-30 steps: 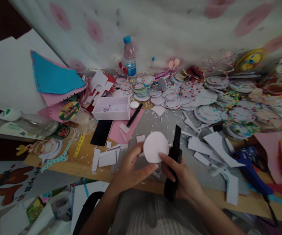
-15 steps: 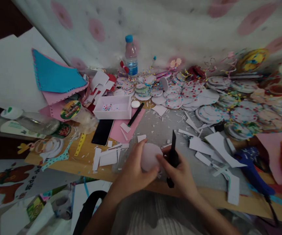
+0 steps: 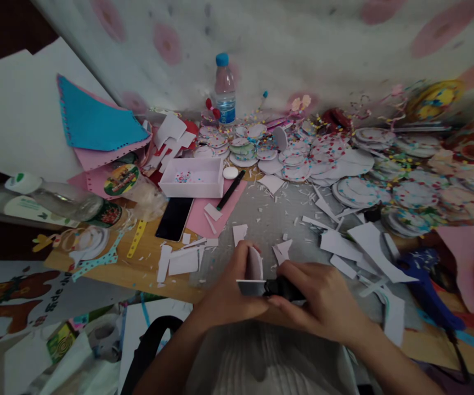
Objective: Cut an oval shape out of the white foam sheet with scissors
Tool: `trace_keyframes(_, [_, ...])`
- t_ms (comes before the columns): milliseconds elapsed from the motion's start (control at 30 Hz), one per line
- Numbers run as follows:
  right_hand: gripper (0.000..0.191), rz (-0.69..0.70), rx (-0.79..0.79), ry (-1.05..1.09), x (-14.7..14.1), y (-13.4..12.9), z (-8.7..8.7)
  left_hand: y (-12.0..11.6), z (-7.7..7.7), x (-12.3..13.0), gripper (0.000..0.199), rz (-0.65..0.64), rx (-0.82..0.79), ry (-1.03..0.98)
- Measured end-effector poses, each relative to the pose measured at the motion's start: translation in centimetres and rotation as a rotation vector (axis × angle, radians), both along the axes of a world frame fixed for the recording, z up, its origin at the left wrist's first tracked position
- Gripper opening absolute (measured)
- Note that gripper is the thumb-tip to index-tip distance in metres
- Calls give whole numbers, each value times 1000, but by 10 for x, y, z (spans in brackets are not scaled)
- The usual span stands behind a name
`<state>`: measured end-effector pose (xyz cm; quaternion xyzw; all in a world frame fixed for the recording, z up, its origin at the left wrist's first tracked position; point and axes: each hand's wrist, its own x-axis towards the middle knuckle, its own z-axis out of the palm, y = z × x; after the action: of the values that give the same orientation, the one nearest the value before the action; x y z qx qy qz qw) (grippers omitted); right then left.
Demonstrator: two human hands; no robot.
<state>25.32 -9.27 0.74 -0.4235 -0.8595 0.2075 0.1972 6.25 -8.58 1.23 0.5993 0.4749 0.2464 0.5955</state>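
My left hand [image 3: 224, 299] grips a small white disc [image 3: 255, 264] by its edge, fingers wrapped behind it. The disc is turned nearly side-on to me, so its face shows only as a narrow oval. Closed around the black handle of a craft knife [image 3: 284, 288] is my right hand [image 3: 325, 302]. Its blade points left and lies across the lower edge of the disc, close to my left thumb. Whether the blade touches the disc, I cannot tell. Both hands are above the front edge of the grey cutting mat [image 3: 257, 206].
White offcuts [image 3: 354, 247] lie right of my hands, beside a blue glue gun [image 3: 430, 291]. Stacks of decorated white discs [image 3: 294, 159] line the back, near a water bottle [image 3: 225, 93]. A white box [image 3: 193, 186], black pen [image 3: 231, 190] and phone [image 3: 174, 219] are on the left.
The disc has turned from face-up to nearly edge-on in my left hand. The knife has swung from upright to level, its blade now pointing left against or near the disc.
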Motion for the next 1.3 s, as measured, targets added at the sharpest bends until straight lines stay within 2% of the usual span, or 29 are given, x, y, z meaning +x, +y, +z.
trace_keyframes(267, [36, 20, 68, -87, -1, 0, 2, 1, -8, -3, 54, -48, -18, -43])
trace_keyframes(367, [39, -13, 46, -93, 6, 5, -5, 0, -9, -7, 55, -63, -70, -53])
trace_keyframes(433, [44, -120, 36, -138, 16, 13, -15, -3, -10, -12, 57, -97, -146, -93])
trace_keyframes(533, [52, -367, 56, -254, 32, 23, -29, -8, -11, -17, 62, -111, -198, -139])
trace_keyframes(567, [52, -387, 45, -259, 35, 24, -31, -9, -12, -18, 64, -91, -193, -137])
trace_keyframes(633, [48, -328, -3, -207, 35, 21, -27, -9, -15, -18, 69, -49, -190, -110])
trace_keyframes(700, [43, -203, -50, -121, 28, 14, -18, -7, -17, -16, 75, -25, -191, -88])
trace_keyframes(833, [35, -1, -52, -44, 8, 1, -2, -3, -17, -9, 79, -45, -162, -132])
trace_keyframes(1000, [37, 15, -33, -55, 2, 2, -1, -2, -15, -8, 70, -28, -108, -90])
trace_keyframes(1167, [44, -46, -65, -62, 10, 13, -12, -5, -22, -13, 68, 7, -161, -175])
trace_keyframes(1233, [47, -154, -83, -105, 16, 20, -22, -7, -22, -16, 69, -19, -155, -202])
trace_keyframes(1300, [49, -334, -97, -163, 23, 27, -32, -9, -19, -19, 73, -56, -116, -206])
